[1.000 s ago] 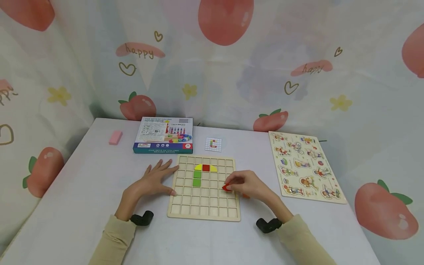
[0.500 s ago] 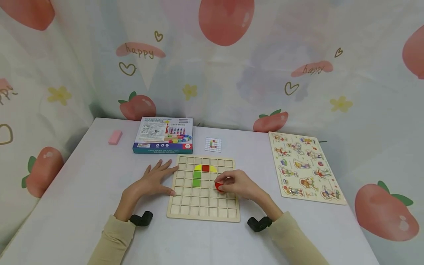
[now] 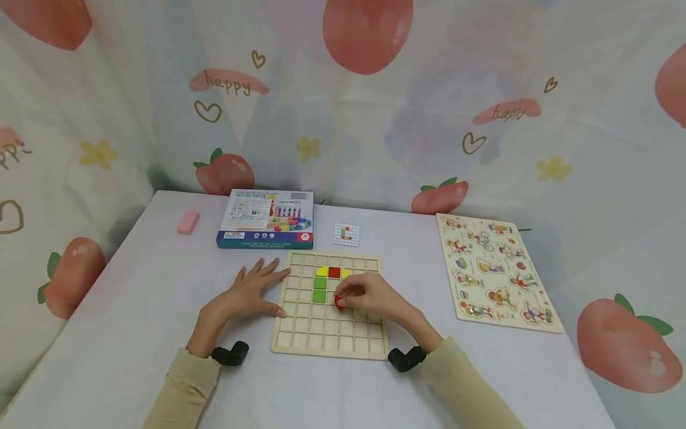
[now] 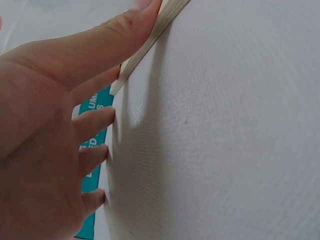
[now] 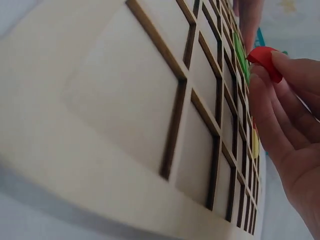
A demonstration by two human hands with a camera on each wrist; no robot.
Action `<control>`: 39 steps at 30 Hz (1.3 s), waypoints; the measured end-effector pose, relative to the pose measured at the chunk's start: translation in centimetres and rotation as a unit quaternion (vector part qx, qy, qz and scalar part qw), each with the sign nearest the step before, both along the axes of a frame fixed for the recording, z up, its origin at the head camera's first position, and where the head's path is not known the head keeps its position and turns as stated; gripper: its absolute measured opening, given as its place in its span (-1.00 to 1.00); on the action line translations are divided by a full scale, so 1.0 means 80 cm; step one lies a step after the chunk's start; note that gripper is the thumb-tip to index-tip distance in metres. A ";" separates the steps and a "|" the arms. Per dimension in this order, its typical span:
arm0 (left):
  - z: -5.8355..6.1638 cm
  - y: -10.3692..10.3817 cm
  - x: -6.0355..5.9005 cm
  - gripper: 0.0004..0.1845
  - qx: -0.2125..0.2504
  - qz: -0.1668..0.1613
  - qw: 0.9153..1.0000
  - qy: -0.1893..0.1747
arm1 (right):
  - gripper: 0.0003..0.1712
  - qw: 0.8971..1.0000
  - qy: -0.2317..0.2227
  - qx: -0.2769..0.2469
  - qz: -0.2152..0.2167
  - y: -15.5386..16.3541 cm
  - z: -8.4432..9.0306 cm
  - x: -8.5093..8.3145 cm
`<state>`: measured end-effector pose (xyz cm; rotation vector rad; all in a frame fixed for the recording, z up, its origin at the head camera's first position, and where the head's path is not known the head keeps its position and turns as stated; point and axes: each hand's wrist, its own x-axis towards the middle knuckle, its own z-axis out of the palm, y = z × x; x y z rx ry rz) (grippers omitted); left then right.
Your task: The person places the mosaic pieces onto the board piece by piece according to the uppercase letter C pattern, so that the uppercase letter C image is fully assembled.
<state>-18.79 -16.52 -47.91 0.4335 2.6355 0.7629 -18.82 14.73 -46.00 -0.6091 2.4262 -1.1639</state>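
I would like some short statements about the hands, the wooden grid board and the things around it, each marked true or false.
1. The right hand pinches a red piece over the grid board. True.
2. The left hand holds a green piece. False: it lies flat on the table, its fingers against the board's left edge, holding nothing.
3. Two green pieces sit in the board below a yellow piece. True.
4. The pink block lies inside the board. False: it lies on the table, far to the left of the box.
5. The picture puzzle lies to the left of the board. False: it lies to the right.
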 end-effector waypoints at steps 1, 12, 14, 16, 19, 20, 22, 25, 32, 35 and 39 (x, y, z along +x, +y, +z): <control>-0.001 0.000 -0.001 0.07 0.001 0.000 1.000 0.001 | -0.87 1.000 0.000 0.003 0.001 -0.002 0.001 -0.001; -0.002 0.000 -0.002 0.07 0.001 -0.004 1.000 0.001 | -0.86 0.998 0.023 0.013 0.057 -0.029 0.001 -0.009; -0.001 0.000 -0.002 0.07 0.002 -0.005 1.000 0.000 | -0.86 0.997 0.027 0.016 0.064 -0.033 0.002 -0.008; -0.001 -0.001 -0.002 0.06 0.003 -0.004 1.000 -0.001 | -0.86 0.997 0.029 0.020 0.068 -0.037 0.003 -0.008; -0.001 -0.001 -0.002 0.06 0.001 -0.002 1.000 -0.003 | -0.86 0.997 0.031 0.028 0.069 -0.043 0.006 -0.008; 0.000 -0.001 -0.002 0.06 0.001 -0.002 1.000 -0.002 | -0.85 0.997 0.031 0.032 0.068 -0.044 0.006 -0.008; 0.000 -0.001 -0.002 0.06 0.000 -0.001 1.000 -0.001 | -0.85 0.996 0.029 0.041 0.070 -0.047 0.006 -0.007; 0.000 0.000 -0.002 0.05 -0.001 -0.001 1.000 0.001 | -0.86 0.995 0.028 0.055 0.077 -0.049 0.005 -0.006; 0.000 0.001 -0.002 0.05 -0.001 0.000 1.000 0.001 | -0.87 0.992 0.044 0.075 0.087 -0.051 0.003 -0.006; 0.000 0.001 -0.002 0.05 0.001 0.001 1.000 -0.001 | -0.88 0.992 0.054 0.078 0.089 -0.051 0.003 -0.006; 0.001 0.000 -0.002 0.05 0.003 -0.001 1.000 -0.001 | -0.90 0.990 0.065 0.076 0.097 -0.053 0.001 -0.006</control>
